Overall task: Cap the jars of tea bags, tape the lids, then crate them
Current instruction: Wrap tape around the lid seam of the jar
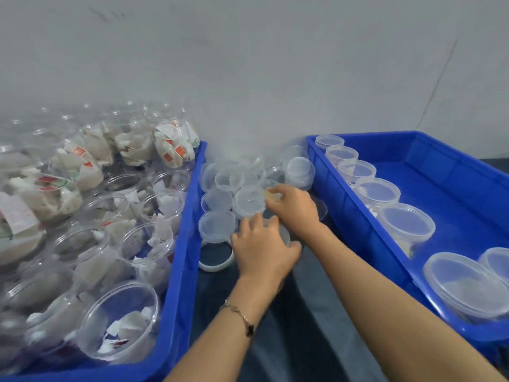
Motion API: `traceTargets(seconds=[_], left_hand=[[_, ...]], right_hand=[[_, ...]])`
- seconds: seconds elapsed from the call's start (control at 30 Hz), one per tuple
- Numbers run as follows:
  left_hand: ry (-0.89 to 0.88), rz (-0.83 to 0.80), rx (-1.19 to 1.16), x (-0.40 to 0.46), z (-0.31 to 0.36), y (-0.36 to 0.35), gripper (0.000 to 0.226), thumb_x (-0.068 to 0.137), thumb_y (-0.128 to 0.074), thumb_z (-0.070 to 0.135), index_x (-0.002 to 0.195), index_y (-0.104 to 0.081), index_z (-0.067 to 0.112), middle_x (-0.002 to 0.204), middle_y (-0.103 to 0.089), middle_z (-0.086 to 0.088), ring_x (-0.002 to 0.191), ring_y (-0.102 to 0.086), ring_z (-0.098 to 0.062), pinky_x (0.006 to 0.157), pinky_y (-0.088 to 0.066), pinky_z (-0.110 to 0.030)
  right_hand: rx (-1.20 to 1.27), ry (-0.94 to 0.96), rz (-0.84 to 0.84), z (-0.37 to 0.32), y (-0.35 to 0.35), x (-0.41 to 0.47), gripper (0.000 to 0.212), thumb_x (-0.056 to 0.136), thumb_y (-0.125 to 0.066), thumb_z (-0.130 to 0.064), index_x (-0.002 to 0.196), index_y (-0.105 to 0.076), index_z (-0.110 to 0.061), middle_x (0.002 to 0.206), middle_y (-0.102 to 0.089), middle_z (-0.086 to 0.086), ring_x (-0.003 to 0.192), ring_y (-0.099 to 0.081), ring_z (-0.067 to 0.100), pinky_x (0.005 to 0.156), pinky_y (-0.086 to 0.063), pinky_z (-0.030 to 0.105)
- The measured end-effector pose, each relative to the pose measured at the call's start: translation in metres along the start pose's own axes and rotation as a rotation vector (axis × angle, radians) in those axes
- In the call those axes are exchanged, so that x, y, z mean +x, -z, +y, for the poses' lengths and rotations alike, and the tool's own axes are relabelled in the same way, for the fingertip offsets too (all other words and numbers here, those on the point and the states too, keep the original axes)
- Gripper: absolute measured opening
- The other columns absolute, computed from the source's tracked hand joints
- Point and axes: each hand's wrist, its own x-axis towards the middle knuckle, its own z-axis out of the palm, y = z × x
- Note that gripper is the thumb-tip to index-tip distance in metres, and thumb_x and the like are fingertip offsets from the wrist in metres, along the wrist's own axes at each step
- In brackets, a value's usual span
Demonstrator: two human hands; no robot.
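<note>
Between two blue crates, my left hand (263, 250) grips a clear jar (286, 236) from above and hides most of it. Just beyond, my right hand (293, 209) pinches a small yellowish piece (271, 196), possibly tape, over a pile of clear lids (228, 194). The left crate (183, 271) holds several open jars of tea bags (121, 321). Along the near wall of the right crate (355, 224) stands a row of capped jars (405, 224). A white ring (216, 259), perhaps a tape roll, lies on the dark table left of my left hand.
The dark tabletop (297, 326) runs as a narrow strip between the crates, under my forearms. A pale wall (275, 78) rises right behind the lids. The blue floor of the right crate (454, 205) shows past the jar row.
</note>
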Motion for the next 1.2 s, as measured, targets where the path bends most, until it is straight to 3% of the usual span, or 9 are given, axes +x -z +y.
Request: traceTargets(seconds=[0.23, 0.33, 0.5, 0.67, 0.8, 0.9, 0.97, 1.1, 1.2], left_hand=[[-0.038, 0.021, 0.042, -0.002, -0.001, -0.002, 0.058, 0.076, -0.054, 0.062, 0.119, -0.054, 0.023, 0.116, -0.056, -0.001, 0.110, -0.048, -0.027, 0.083, -0.040, -0.039], [-0.012, 0.015, 0.033, -0.002, 0.003, 0.000, 0.051, 0.075, -0.054, 0.049, 0.120, -0.055, 0.023, 0.115, -0.058, -0.002, 0.109, -0.050, -0.026, 0.082, -0.039, -0.038], [-0.002, -0.055, 0.064, 0.000, 0.011, 0.007, 0.037, 0.078, -0.047, 0.038, 0.111, -0.049, 0.022, 0.115, -0.054, -0.004, 0.110, -0.046, -0.027, 0.082, -0.035, -0.041], [-0.003, -0.090, 0.141, 0.000, 0.014, 0.008, 0.038, 0.085, -0.040, 0.040, 0.117, -0.042, 0.020, 0.121, -0.046, -0.006, 0.110, -0.041, -0.027, 0.082, -0.032, -0.044], [-0.014, -0.093, 0.147, 0.000, 0.008, 0.005, 0.056, 0.084, -0.040, 0.059, 0.122, -0.042, 0.019, 0.127, -0.045, -0.006, 0.116, -0.039, -0.028, 0.091, -0.031, -0.047], [0.000, -0.155, 0.168, 0.001, 0.007, 0.003, 0.071, 0.088, -0.033, 0.065, 0.142, -0.032, 0.018, 0.145, -0.036, -0.011, 0.137, -0.024, -0.029, 0.109, -0.015, -0.052], [-0.010, -0.157, 0.203, 0.000, 0.008, 0.003, 0.061, 0.093, -0.031, 0.054, 0.142, -0.033, 0.017, 0.146, -0.035, -0.013, 0.138, -0.021, -0.028, 0.110, -0.013, -0.051], [-0.016, -0.114, 0.211, -0.002, 0.012, 0.004, 0.044, 0.092, -0.035, 0.041, 0.126, -0.045, 0.015, 0.132, -0.046, -0.010, 0.123, -0.035, -0.028, 0.098, -0.024, -0.047], [-0.048, -0.038, 0.033, 0.001, 0.008, 0.006, 0.063, 0.091, -0.036, 0.050, 0.145, -0.029, 0.016, 0.148, -0.034, -0.008, 0.138, -0.022, -0.025, 0.112, -0.013, -0.045]], right_hand=[[-0.098, 0.038, -0.077, 0.024, 0.001, -0.017, 0.036, 0.092, -0.048, -0.044, 0.124, -0.051, -0.029, 0.108, -0.067, 0.003, 0.100, -0.060, 0.021, 0.085, -0.048, 0.042], [-0.206, 0.078, -0.151, 0.037, -0.004, -0.025, 0.042, 0.091, -0.051, -0.040, 0.130, -0.042, -0.030, 0.110, -0.064, 0.000, 0.099, -0.060, 0.021, 0.077, -0.046, 0.033], [-0.386, 0.205, -0.184, 0.057, -0.014, -0.039, 0.015, 0.088, -0.049, -0.037, 0.098, -0.047, -0.027, 0.100, -0.063, -0.007, 0.094, -0.059, 0.014, 0.074, -0.043, 0.029], [-0.600, 0.265, -0.208, 0.064, -0.020, -0.051, 0.025, 0.092, -0.042, -0.038, 0.111, -0.050, -0.022, 0.113, -0.059, -0.003, 0.105, -0.051, 0.018, 0.084, -0.037, 0.029], [-0.402, 0.221, -0.198, 0.058, -0.016, -0.059, 0.029, 0.092, -0.049, -0.033, 0.118, -0.055, -0.021, 0.119, -0.050, -0.004, 0.114, -0.044, 0.018, 0.097, -0.035, 0.031], [-0.073, 0.200, -0.044, 0.042, -0.012, -0.059, 0.020, 0.089, -0.059, -0.022, 0.109, -0.061, -0.020, 0.107, -0.057, -0.007, 0.101, -0.053, 0.009, 0.089, -0.041, 0.024], [0.032, 0.151, -0.044, 0.034, -0.010, -0.062, 0.014, 0.088, -0.060, -0.018, 0.101, -0.063, -0.024, 0.097, -0.062, -0.012, 0.090, -0.057, 0.003, 0.081, -0.046, 0.023], [-0.076, 0.114, -0.163, 0.040, -0.017, -0.081, 0.004, 0.088, -0.058, -0.016, 0.090, -0.062, -0.017, 0.089, -0.064, -0.003, 0.085, -0.058, 0.011, 0.076, -0.049, 0.034], [0.009, 0.130, -0.150, 0.044, -0.018, -0.093, 0.015, 0.087, -0.054, -0.006, 0.098, -0.063, -0.013, 0.096, -0.065, 0.000, 0.093, -0.059, 0.016, 0.079, -0.048, 0.038]])
